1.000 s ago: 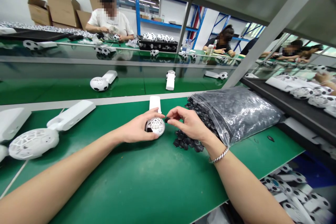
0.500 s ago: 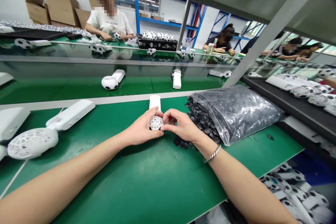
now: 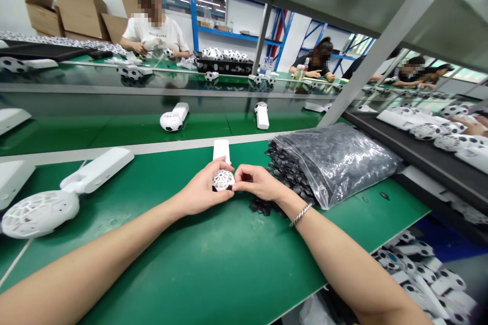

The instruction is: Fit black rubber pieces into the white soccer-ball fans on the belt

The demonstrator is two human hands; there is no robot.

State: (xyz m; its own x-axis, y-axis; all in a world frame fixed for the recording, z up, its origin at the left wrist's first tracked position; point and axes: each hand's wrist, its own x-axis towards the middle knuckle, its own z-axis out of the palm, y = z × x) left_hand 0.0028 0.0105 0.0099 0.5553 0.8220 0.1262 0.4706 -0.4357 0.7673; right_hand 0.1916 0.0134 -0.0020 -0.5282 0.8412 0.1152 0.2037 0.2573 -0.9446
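Observation:
My left hand is wrapped around the round head of a white handheld fan, styled like a soccer ball with an open web grille. Its white handle points away from me. My right hand pinches at the head's right edge, thumb and forefinger together; whatever is between those fingertips is too small to make out. Just right of this hand, small black pieces spill from a clear plastic bag onto the green table. A larger-looking white fan lies to my left.
Beyond the table edge, a green conveyor belt carries similar fans. At right stands a black rack holding more fans, with a slanted metal post beside it. More fans are piled below. Co-workers sit across the line.
The view has shifted slightly. Fans on the near belt have moved to the right. Both my hands remain at the fan head, with the right fingers still pinched at its edge.

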